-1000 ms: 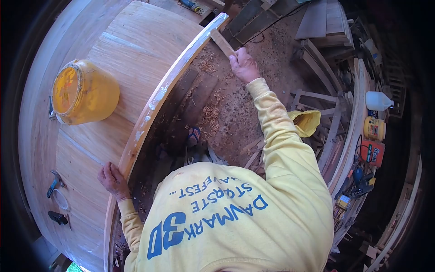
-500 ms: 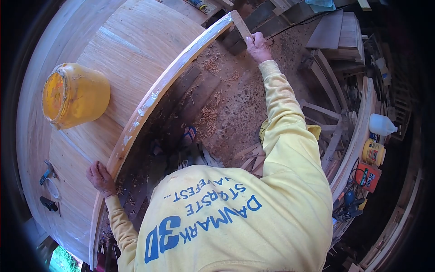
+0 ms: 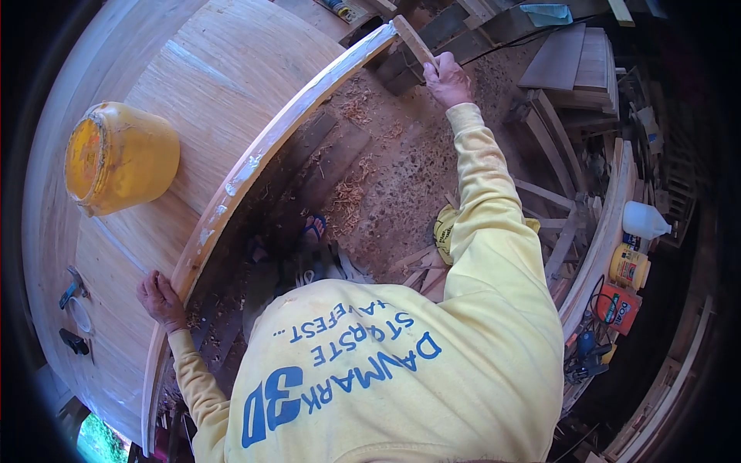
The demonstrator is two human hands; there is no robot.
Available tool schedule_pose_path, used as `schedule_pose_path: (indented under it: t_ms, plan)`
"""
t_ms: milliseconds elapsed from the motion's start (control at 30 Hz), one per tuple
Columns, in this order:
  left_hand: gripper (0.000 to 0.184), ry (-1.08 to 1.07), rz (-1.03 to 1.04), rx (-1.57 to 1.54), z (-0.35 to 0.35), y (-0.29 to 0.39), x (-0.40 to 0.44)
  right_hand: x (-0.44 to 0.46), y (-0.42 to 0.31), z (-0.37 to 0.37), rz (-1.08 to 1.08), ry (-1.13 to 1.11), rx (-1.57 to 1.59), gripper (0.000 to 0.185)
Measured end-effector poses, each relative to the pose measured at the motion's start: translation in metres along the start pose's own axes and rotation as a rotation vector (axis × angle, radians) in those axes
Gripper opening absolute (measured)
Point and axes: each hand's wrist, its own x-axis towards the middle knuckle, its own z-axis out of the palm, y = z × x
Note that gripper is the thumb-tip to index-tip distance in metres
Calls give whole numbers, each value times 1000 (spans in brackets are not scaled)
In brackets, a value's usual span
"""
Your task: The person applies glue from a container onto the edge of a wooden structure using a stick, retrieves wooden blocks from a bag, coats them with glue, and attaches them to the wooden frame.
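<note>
My right hand is closed around the near end of a thin flat wooden strip. The strip's far end meets the upper end of a long curved wooden edge, which carries smears of white paste along its top. Lower down, my left hand lies over that same edge with nothing visible in it, fingers resting on the wood. A broad curved planked wooden surface spreads out to the left of the edge.
A yellow bucket stands on the planked surface. Near the left hand are a blue-and-black tool and a black clamp-like item. Wood shavings litter the floor. At right, a white jug and red box sit along a bench.
My right hand has shifted slightly to the right with the wooden strip. The view has drifted a little; my left hand stays on the curved edge.
</note>
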Motion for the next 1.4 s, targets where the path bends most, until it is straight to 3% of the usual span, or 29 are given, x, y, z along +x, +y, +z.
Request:
schedule_pose_path:
  t_ms: [767, 1167, 1400]
  plan:
    - [14, 5, -20, 4, 0, 0, 2, 46, 1, 28, -46, -36, -53, 37]
    - [16, 9, -26, 1, 0, 2, 1, 6, -27, 21, -248, -122, -153, 35]
    - [17, 6, -18, 10, 1, -2, 1, -68, -37, 30, -283, -172, 257, 32]
